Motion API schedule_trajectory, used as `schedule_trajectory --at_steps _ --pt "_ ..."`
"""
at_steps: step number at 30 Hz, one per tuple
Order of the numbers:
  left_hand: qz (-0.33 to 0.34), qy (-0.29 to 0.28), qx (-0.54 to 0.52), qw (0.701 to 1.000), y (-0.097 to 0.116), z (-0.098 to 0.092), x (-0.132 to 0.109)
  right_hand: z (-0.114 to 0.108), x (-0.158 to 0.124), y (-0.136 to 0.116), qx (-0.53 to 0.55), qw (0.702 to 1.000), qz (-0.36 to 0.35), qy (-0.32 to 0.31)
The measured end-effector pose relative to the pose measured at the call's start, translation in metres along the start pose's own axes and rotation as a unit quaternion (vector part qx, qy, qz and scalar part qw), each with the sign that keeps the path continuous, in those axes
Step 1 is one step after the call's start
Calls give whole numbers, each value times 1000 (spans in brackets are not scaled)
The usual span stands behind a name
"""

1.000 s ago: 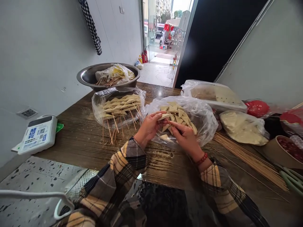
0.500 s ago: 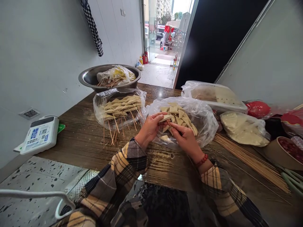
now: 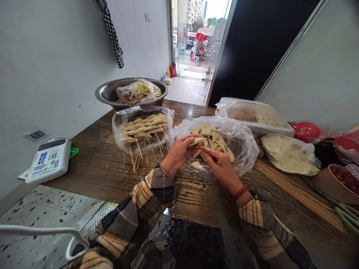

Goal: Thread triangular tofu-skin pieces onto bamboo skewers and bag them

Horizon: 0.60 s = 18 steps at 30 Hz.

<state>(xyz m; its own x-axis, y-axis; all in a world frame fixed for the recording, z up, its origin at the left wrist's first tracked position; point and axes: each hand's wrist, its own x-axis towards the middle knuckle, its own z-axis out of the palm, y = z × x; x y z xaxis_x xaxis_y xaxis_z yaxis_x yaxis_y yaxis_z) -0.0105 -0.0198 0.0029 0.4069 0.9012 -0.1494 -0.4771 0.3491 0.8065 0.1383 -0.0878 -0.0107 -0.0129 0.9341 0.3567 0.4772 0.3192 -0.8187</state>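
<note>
My left hand (image 3: 181, 152) is closed on a pale folded tofu-skin piece (image 3: 198, 141), its thumb on top. Between the fingers of my right hand (image 3: 219, 161) is a thin wooden skewer (image 3: 200, 147), its end at the folded piece. Whether the tip has gone through cannot be seen. Under both hands, a clear plastic bag (image 3: 243, 145) lies spread with a heap of folded tofu-skin triangles (image 3: 213, 138) on it. Left of my hands, skewered tofu-skin pieces (image 3: 144, 126) lie on another plastic bag, their sticks pointing towards me.
A metal basin (image 3: 102, 98) with bagged skewers stands at the back left. Loose bamboo skewers (image 3: 300, 194) lie on the right, near a bag of pale sheets (image 3: 291, 155), a lidded plastic box (image 3: 252, 112) and a bowl of red food (image 3: 322, 183). A white device (image 3: 49, 160) sits at the left edge.
The whole view has shifted very slightly. Both hands keep nearly the same pose around the folded piece and the skewer.
</note>
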Motion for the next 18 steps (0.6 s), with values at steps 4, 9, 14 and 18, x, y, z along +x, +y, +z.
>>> schedule_trajectory --at_steps 4,9,14,18 --pt "0 1 -2 1000 -1 0 1 1 0 1 3 1000 4 0" --pt "8 1 7 1000 -1 1 0 1 0 2 1 1000 7 5" --pt "47 -4 38 998 -3 3 -1 2 0 4 8 1000 3 8" --pt "79 -6 76 994 -7 4 0 1 0 7 18 1000 2 14"
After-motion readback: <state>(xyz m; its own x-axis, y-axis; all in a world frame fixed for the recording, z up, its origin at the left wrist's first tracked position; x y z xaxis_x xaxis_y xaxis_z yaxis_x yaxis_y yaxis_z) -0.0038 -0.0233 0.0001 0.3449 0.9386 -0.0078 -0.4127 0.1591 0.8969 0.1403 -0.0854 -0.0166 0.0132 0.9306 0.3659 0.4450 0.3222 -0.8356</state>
